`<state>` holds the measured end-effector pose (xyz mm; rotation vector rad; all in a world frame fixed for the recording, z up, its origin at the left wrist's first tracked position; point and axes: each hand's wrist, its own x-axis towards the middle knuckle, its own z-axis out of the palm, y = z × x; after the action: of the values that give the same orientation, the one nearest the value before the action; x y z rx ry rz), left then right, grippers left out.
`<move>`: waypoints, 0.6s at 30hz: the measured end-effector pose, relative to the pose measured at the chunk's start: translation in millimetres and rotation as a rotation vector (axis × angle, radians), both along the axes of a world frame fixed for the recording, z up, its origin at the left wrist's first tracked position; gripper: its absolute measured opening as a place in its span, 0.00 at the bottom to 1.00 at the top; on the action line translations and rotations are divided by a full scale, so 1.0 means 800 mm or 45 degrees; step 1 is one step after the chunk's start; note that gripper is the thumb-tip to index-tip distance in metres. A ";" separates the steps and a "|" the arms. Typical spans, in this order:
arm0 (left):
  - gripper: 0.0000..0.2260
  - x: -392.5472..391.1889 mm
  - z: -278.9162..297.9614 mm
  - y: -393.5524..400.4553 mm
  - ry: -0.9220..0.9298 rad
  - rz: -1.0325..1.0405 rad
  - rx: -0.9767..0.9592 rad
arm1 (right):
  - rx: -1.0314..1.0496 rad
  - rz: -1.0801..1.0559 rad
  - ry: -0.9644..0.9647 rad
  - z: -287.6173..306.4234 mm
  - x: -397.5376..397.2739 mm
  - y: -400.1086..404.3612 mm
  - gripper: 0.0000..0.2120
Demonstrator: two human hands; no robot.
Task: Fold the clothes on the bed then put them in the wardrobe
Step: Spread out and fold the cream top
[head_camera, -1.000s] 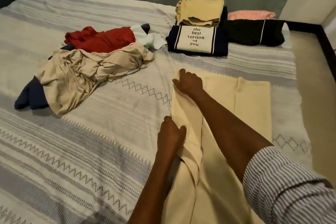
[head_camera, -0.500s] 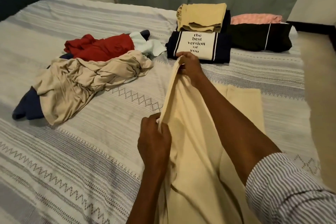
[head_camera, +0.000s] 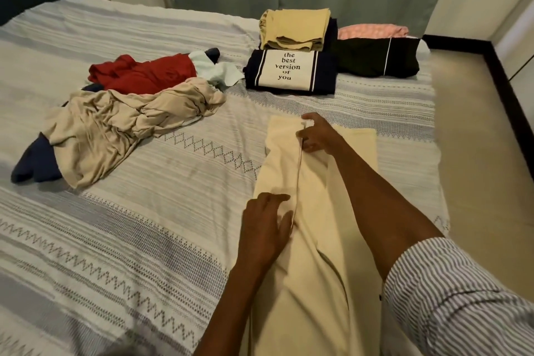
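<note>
Right hand [head_camera: 316, 136]: thumb and fingers curled, pinching the far end of a folded edge of the pale cream cotton garment [head_camera: 312, 240]. Left hand [head_camera: 267, 225]: fingers straight and spread, pressing flat on the near-left part of the same garment, just beside the fold line that runs between the two hands. The garment lies lengthwise on the grey-and-white patterned bed cover [head_camera: 130, 240], under both forearms, extending toward the camera.

Left of the hands, well apart: a crumpled beige garment [head_camera: 127, 124] overlying a navy item [head_camera: 34, 165], with a crumpled red garment [head_camera: 144, 72] and a pale mint cloth [head_camera: 219, 72] beyond it.

Beyond the right hand: a folded navy shirt printed "the best version of you" [head_camera: 289, 72], a folded mustard-yellow garment [head_camera: 294, 27] stacked on it, a folded black garment [head_camera: 375, 58] beside it, and a pink item [head_camera: 372, 32] behind.
</note>
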<state>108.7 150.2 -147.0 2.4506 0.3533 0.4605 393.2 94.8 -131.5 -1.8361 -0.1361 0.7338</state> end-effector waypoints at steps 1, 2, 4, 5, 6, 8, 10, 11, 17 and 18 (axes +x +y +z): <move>0.20 -0.004 -0.001 0.005 0.046 0.008 0.041 | -0.051 0.035 0.004 0.001 -0.001 -0.001 0.19; 0.25 -0.006 -0.005 0.007 0.116 0.000 0.046 | -0.105 0.074 0.001 0.001 0.000 -0.002 0.17; 0.34 -0.024 -0.013 0.012 0.269 -0.022 0.023 | -0.194 0.132 -0.042 0.008 -0.011 -0.001 0.12; 0.36 -0.028 -0.021 0.013 0.313 -0.019 0.018 | -0.223 0.137 -0.079 0.006 -0.012 0.002 0.11; 0.37 -0.043 -0.020 0.013 0.334 -0.009 0.033 | -0.223 0.119 -0.091 0.009 -0.024 0.004 0.11; 0.40 -0.051 -0.024 0.012 0.322 0.091 -0.029 | -0.168 0.053 -0.100 0.001 -0.031 0.008 0.11; 0.44 -0.049 -0.010 0.011 0.289 0.223 -0.112 | -0.019 0.004 -0.081 0.003 -0.037 0.009 0.13; 0.43 -0.042 -0.007 0.012 0.280 0.246 -0.144 | 0.043 -0.019 -0.059 0.004 -0.033 0.009 0.16; 0.26 -0.047 0.006 0.009 0.159 0.315 0.016 | 0.114 -0.184 -0.103 -0.001 -0.023 0.026 0.18; 0.22 -0.060 0.006 0.008 0.143 0.346 0.118 | 0.185 -0.269 -0.068 -0.017 -0.028 0.029 0.18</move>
<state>61.0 156.4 -142.4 2.5352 0.7335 0.4623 370.7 118.2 -145.1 -1.7013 -0.0279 0.5145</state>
